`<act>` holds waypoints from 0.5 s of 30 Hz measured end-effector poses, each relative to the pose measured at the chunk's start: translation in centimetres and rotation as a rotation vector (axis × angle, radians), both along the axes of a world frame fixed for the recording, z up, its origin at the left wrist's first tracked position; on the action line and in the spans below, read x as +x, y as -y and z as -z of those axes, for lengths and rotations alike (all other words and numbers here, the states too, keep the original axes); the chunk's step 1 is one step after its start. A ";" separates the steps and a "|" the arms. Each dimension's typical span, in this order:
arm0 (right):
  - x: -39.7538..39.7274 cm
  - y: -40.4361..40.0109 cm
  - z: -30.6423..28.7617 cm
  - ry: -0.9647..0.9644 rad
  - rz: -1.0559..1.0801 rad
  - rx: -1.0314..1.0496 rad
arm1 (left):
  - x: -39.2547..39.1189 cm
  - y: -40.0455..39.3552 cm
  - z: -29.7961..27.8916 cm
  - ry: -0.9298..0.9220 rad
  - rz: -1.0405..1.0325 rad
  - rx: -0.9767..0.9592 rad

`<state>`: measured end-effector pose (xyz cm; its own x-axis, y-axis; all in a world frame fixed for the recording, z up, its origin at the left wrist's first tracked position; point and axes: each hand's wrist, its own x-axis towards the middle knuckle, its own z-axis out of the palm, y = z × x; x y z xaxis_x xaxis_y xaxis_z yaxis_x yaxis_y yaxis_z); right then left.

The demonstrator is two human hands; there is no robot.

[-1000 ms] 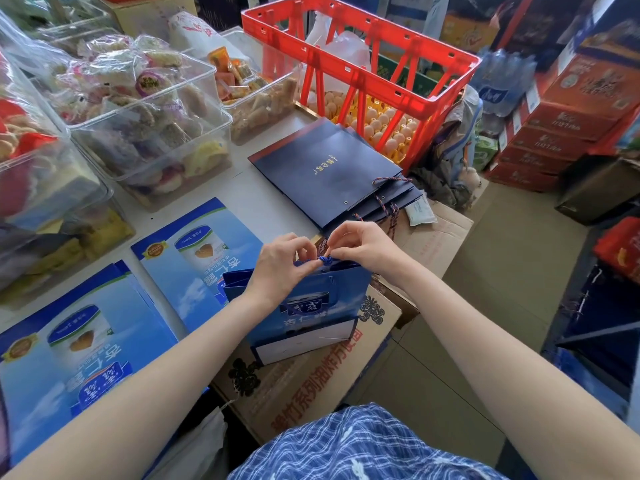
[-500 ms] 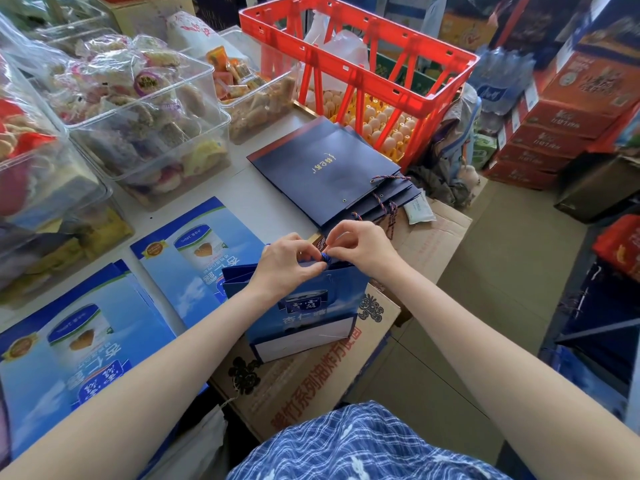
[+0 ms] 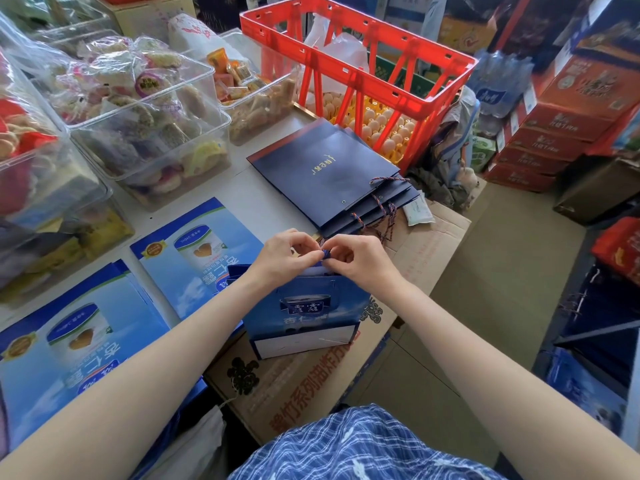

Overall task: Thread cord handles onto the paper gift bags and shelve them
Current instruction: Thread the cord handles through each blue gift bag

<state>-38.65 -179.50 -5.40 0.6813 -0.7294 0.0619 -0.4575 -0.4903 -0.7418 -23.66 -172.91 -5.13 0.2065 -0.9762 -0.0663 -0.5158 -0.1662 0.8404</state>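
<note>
At centre frame, an upright blue printed paper gift bag (image 3: 304, 306) is stood on a flattened brown cardboard carton (image 3: 301, 379). Above its open top edge, a short blue cord end (image 3: 326, 255) is pinched between the left hand (image 3: 284, 254) and the right hand (image 3: 356, 258), fingers curled, fingertips nearly touching. Just above, a stack of flat navy paper bags (image 3: 325, 171) with twisted cord handles (image 3: 384, 206) is laid on the white table (image 3: 256, 199). 2 flat blue printed bags (image 3: 194, 251) are seen at lower left. A red plastic crate (image 3: 356, 60) is seen at upper centre.
</note>
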 end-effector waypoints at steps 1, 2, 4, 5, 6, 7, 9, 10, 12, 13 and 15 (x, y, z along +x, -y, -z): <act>0.0 -0.1 0.1 0.016 0.003 -0.011 | 0.1 0.0 0.1 -0.009 -0.007 0.003; 0.1 -0.1 0.2 0.027 0.005 -0.023 | 0.2 0.0 0.1 -0.014 -0.008 0.006; 0.2 -0.1 0.3 0.033 0.003 -0.045 | 0.5 0.1 0.3 -0.028 -0.002 0.019; 0.2 -0.1 0.3 0.030 -0.005 -0.056 | 0.6 0.2 0.3 -0.041 0.004 0.032; 0.3 -0.1 0.2 0.029 -0.015 -0.068 | 0.7 0.2 0.2 -0.056 0.010 0.049; 0.3 -0.2 0.2 0.031 -0.021 -0.081 | 0.8 0.2 0.1 -0.071 0.012 0.063; 0.1 -0.1 0.0 0.045 -0.023 -0.105 | 0.9 0.2 -0.3 -0.122 -0.019 0.078; 0.0 0.0 -0.1 0.049 -0.020 -0.114 | 1.1 0.3 -0.5 -0.143 -0.057 0.094; -0.2 0.0 -0.3 0.037 -0.014 -0.143 | 1.6 0.9 -0.6 -0.082 -0.094 0.200; -0.3 0.0 -0.4 0.023 -0.015 -0.167 | 1.6 1.2 -0.6 0.000 -0.066 0.298; -0.6 0.0 -0.6 -0.021 -0.025 -0.211 | 1.4 1.8 -0.9 0.123 0.019 0.480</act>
<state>-39.26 -179.50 -4.80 0.7021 -0.6842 0.1972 -0.4573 -0.6456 -0.6117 -22.30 -174.75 -4.27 0.2231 -0.8450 -0.4860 -0.6129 -0.5093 0.6041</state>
